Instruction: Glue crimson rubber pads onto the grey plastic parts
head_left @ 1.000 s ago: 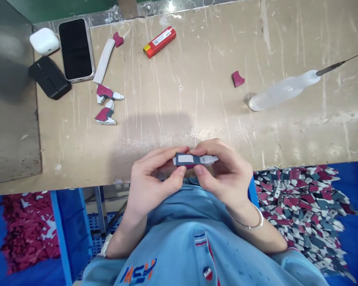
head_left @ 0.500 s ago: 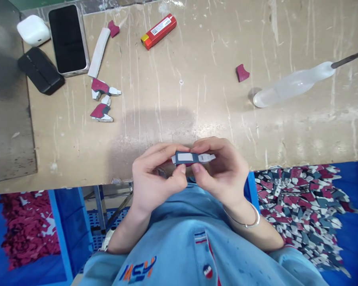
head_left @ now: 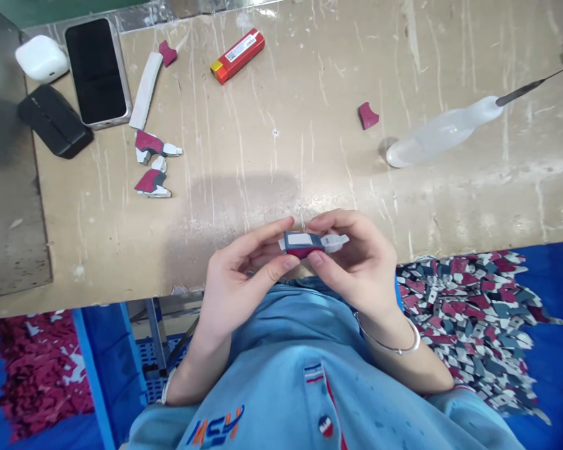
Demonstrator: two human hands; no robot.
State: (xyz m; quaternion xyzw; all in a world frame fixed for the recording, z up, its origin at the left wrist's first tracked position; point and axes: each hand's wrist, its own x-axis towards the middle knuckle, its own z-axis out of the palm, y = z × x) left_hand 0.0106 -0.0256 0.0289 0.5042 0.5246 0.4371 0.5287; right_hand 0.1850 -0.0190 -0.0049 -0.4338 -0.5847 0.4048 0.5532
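Observation:
A small plastic part (head_left: 299,240) in dark grey, white and maroon is held between my two hands just above the table's near edge. Its maroon side faces me, and a pale jointed tip (head_left: 335,242) sticks out to the right. My left hand (head_left: 244,269) pinches the left end, its thumb at the lower edge and the index fingertip raised clear behind. On the other end, my right hand (head_left: 356,265) presses its thumb from below while its fingers curl behind. Both palms partly hide the remaining fingers.
Two similar assembled parts (head_left: 151,145) lie left, near a white strip (head_left: 146,90), phone (head_left: 97,72), black case (head_left: 55,120) and white case (head_left: 42,59). A red lighter (head_left: 238,56), maroon piece (head_left: 368,115) and white needle-tipped bottle (head_left: 443,133) lie beyond. Part-filled blue bins (head_left: 106,369) flank me.
The part has tipped so more of its maroon side shows. My left index finger has lifted off its top edge. The whole view has shifted slightly.

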